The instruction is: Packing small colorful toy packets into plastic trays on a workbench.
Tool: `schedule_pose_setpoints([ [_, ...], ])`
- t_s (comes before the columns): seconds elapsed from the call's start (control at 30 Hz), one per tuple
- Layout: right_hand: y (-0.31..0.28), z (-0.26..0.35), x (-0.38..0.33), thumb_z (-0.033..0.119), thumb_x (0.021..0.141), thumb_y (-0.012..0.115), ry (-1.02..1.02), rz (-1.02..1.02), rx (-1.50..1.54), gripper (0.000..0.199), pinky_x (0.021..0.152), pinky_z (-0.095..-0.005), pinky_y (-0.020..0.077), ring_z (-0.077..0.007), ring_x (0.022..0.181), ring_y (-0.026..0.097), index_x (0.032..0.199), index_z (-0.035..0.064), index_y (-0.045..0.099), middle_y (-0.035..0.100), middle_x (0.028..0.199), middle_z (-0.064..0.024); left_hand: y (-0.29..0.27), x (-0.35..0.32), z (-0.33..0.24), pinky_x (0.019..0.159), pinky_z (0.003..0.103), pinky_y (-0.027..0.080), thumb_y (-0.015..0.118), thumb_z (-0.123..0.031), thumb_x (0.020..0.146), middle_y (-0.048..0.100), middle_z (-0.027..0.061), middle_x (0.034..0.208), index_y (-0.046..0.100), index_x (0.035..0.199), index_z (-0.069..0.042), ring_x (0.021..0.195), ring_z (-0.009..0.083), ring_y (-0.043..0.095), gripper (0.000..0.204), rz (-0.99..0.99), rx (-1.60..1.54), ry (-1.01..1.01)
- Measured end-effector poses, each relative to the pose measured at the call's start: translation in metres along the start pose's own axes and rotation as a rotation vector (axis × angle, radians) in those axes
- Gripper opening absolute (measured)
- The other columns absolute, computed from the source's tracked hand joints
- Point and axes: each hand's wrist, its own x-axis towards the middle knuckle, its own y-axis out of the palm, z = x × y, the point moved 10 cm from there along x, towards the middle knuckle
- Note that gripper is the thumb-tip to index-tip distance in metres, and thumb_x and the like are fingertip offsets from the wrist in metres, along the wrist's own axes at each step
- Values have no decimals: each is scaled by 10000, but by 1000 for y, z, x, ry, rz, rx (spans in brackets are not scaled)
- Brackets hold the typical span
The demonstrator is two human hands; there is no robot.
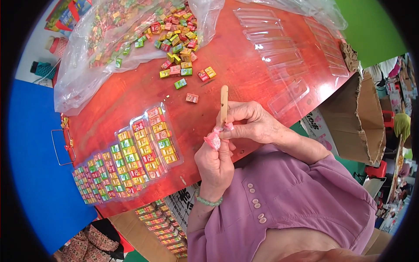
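Observation:
My left hand, with a green bead bracelet at its wrist, is closed around a crumpled pink-and-white piece; whether it is wrapped on a finger I cannot tell. Against it, the fingertips of my right hand pinch together. A slim light wooden stick with dark spots rises from between the right fingers, its lower end hidden by them. Another small pink bit shows at the right thumb tip. On the red table, a single red box lies just beyond my hands.
Filled clear trays of small colourful boxes overlap in a row at left. Loose boxes spill from a large plastic bag. Empty clear trays lie at the far right. An open cardboard carton stands beside the table.

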Motion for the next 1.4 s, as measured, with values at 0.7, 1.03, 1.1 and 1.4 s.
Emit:
schedule_pose_setpoints([
  [0.7, -4, 30, 2, 71, 896, 725, -214, -108, -429, 114, 802, -303, 501, -154, 903, 605, 998, 22, 734, 626, 915, -47, -5, 4, 1, 840, 427, 529, 555, -43, 965, 649, 245, 1125, 563, 1233, 67, 1016, 380, 664, 290, 68, 105, -23],
  [1.03, 23, 51, -10, -27, 725, 701, -470, -212, -982, 368, 612, -351, 558, -260, 734, 657, 1091, -17, 661, 606, 871, -97, -9, 8, 6, 883, 391, 542, 571, -127, 1004, 664, 270, 1179, 596, 1196, 82, 1034, 378, 693, 285, -25, 94, -67],
  [1.1, 29, 51, -11, -47, 739, 691, -491, -184, -1014, 384, 617, -334, 564, -253, 741, 661, 1120, -34, 645, 616, 896, -106, -9, 5, 6, 888, 395, 541, 561, -121, 1009, 657, 277, 1190, 591, 1194, 87, 1045, 380, 688, 280, -43, 98, -33],
  [1.4, 32, 49, -8, -30, 748, 730, -524, -120, -898, 382, 609, -336, 562, -248, 702, 654, 1122, -31, 652, 608, 916, -115, -18, 4, 13, 911, 359, 519, 478, -114, 1049, 647, 218, 1205, 563, 1218, 97, 1062, 288, 660, 283, -147, -60, -35],
])
